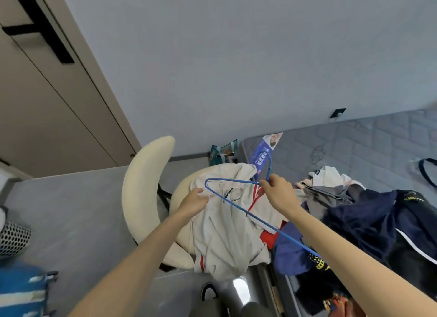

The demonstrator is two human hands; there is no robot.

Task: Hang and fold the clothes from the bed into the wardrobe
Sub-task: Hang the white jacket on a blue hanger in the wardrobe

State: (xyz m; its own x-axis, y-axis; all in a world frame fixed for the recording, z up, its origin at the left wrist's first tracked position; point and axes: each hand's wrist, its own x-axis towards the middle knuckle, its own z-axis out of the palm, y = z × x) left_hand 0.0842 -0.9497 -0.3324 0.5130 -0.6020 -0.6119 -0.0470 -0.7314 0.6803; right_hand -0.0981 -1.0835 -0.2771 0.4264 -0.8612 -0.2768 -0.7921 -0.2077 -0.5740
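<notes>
Head view: your right hand pinches the blue hanger at its neck, steadying it. Your left hand grips the white shirt at its collar, ready for threading.

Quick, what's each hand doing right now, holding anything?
Left hand: closed on the white shirt near its collar.
Right hand: closed on the blue hanger at the base of its hook.
</notes>
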